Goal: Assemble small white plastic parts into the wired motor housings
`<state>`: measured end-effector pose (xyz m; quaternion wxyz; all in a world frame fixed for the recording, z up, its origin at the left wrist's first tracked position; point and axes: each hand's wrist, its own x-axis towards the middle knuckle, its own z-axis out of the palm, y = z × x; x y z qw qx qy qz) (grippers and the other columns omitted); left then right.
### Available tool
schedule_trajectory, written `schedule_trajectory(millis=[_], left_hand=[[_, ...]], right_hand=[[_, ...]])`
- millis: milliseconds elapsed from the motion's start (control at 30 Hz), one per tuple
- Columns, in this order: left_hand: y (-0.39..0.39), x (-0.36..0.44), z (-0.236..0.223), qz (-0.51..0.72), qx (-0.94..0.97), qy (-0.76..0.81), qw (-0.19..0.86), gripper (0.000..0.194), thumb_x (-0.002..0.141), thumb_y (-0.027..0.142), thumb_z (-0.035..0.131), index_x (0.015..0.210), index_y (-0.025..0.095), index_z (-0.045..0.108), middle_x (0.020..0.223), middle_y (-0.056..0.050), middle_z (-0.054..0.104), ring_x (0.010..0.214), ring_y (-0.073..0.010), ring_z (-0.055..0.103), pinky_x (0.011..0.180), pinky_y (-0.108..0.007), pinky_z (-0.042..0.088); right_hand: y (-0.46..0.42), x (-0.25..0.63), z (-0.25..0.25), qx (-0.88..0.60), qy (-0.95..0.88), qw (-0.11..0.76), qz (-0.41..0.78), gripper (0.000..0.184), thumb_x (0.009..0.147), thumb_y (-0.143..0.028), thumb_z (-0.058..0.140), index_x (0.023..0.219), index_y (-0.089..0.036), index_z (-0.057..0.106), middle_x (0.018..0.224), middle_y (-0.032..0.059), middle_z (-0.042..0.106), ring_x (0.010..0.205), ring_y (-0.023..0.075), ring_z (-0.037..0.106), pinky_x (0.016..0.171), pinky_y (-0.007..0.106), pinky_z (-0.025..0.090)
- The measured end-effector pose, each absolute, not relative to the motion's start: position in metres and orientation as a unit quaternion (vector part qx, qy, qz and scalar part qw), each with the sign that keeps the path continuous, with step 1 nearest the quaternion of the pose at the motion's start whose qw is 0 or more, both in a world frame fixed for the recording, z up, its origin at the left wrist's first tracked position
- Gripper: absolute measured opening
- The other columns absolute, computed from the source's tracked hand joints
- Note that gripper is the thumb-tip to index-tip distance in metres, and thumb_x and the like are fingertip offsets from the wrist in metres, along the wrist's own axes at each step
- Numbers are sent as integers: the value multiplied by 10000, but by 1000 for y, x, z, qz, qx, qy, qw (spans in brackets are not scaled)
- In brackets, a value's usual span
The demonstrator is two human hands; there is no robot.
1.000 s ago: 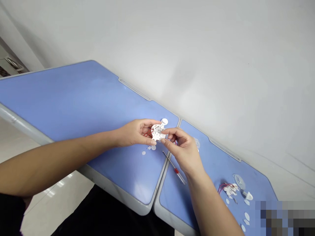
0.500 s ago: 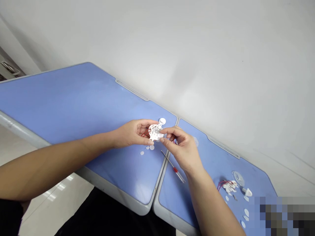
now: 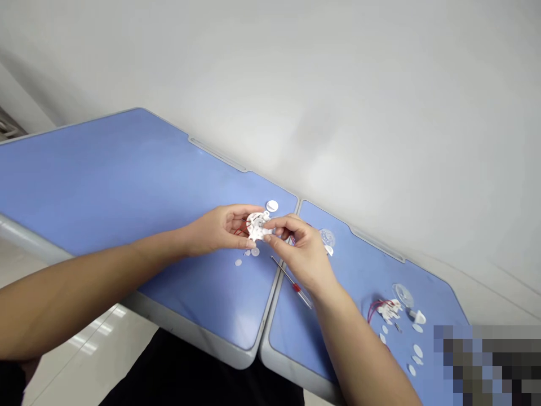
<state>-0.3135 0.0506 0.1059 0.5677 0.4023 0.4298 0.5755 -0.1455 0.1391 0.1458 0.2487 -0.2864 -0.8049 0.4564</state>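
In the head view, the fingers (image 3: 279, 222) of our left hand (image 3: 217, 230) and right hand (image 3: 305, 256) grip a white round part with red wires (image 3: 256, 225) above the blue table (image 3: 127, 169), and our right hand has moved in, so we now see a clear disc (image 3: 327, 237)

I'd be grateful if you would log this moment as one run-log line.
left hand: holds white part | right hand: pinches it | nearby: screwdriver, white disc
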Motion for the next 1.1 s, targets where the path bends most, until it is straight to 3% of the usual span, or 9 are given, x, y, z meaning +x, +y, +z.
schedule_trajectory(millis=[233,1100], left_hand=[[49,-319,103,550,409,459,565,729,658,167,811,1321,188,507,1231,-119,654,1110,-230,632,952,-359,525],[49,-317,106,555,425,447,559,706,655,166,800,1304,168,523,1223,-137,653,1073,-237,647,930,-395,530]], right_hand=[[138,-149,144,-294,-803,250,454,113,699,-170,646,783,-225,697,745,-18,517,685,124,475,689,274,430],[149,-138,149,-301,-780,273,475,94,731,-251,646,805,-241,704,730,-17,512,681,133,461,679,291,410]])
